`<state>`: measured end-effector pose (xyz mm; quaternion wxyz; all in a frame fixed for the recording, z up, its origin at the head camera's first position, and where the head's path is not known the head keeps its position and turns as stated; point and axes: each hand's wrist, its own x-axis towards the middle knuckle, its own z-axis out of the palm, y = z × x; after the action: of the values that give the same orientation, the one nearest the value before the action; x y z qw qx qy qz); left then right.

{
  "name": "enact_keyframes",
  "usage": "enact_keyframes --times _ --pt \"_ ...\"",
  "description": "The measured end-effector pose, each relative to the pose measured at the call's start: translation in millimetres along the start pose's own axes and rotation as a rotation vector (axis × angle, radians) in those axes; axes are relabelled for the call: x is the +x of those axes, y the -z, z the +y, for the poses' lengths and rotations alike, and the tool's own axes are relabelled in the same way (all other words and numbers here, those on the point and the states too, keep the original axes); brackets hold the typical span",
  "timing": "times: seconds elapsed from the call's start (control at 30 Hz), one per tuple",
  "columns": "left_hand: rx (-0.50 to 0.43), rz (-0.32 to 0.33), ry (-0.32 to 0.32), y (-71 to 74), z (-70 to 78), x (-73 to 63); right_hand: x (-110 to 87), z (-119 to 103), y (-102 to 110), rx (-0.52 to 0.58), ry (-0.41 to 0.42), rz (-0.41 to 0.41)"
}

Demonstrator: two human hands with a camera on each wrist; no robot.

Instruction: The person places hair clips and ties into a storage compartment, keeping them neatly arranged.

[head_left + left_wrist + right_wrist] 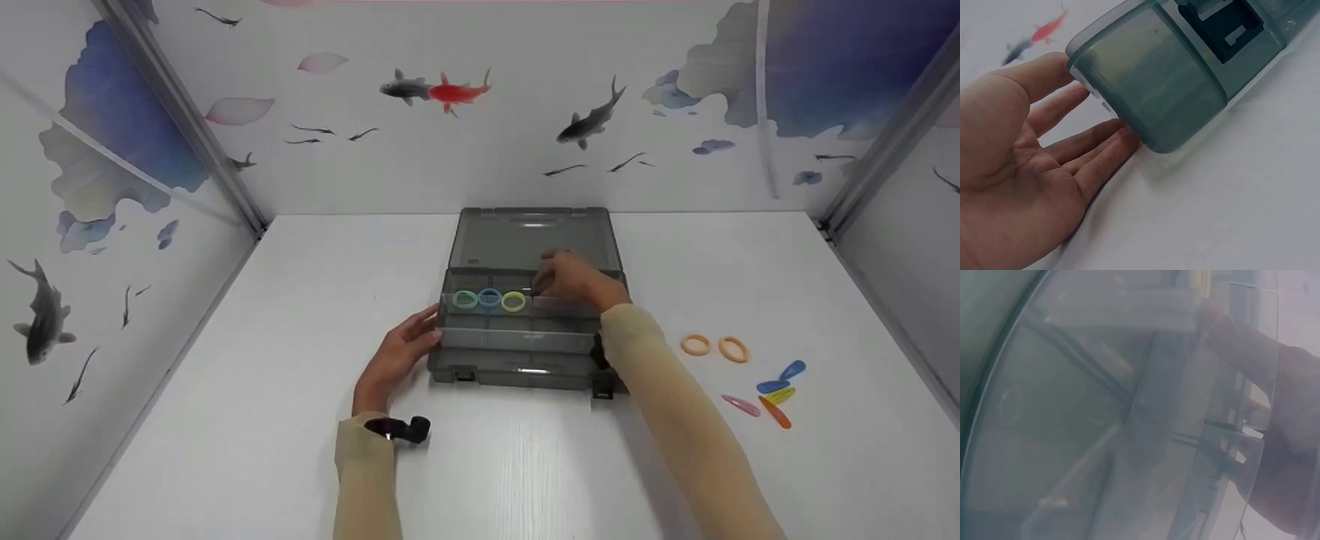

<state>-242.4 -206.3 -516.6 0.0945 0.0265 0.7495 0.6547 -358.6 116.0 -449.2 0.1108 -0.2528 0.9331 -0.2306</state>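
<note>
A smoky grey plastic organizer box [517, 364] lies with its lid [536, 236] folded back. Green [466, 300], blue [490, 298] and yellow [514, 301] rings, like small hair ties, line up at its rear row. My left hand [397, 356] touches the box's left side with extended fingers; the left wrist view shows those fingers [1100, 143] against its corner. Over the rear row, right of the yellow ring, my right hand [574, 277] reaches in with bent fingers. Its fingertips are partly hidden, and the right wrist view is hazed by clear plastic, so any held thing is unclear.
Two orange rings [696, 345] lie on the white table [495, 465] to the right of the box. Near them are several snap hair clips: blue [792, 370], yellow [781, 396], pink [741, 406] and orange [775, 412]. Printed panels [517, 165] border the table.
</note>
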Motion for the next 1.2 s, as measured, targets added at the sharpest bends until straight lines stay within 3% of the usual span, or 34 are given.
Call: enact_keyframes --times 0.17,0.3,0.67,0.9,1.2 --pt "0.003 0.01 0.01 0.2 -0.1 -0.3 -8.1 -1.8 7.9 0.105 0.031 0.017" --pt "0.004 0.019 0.022 0.3 1.5 -0.7 -20.7 -6.5 18.5 0.121 0.058 0.049" --pt "0.002 0.006 0.01 1.6 1.8 -2.3 -81.6 -15.3 31.7 0.241 0.141 0.157" --pt "0.011 0.01 0.007 0.3 1.8 -2.2 -113.4 -0.5 32.6 0.321 0.14 0.271" --pt "0.015 0.003 0.003 0.5 0.5 -2.5 -137.6 28.1 41.9 0.353 0.075 0.316"
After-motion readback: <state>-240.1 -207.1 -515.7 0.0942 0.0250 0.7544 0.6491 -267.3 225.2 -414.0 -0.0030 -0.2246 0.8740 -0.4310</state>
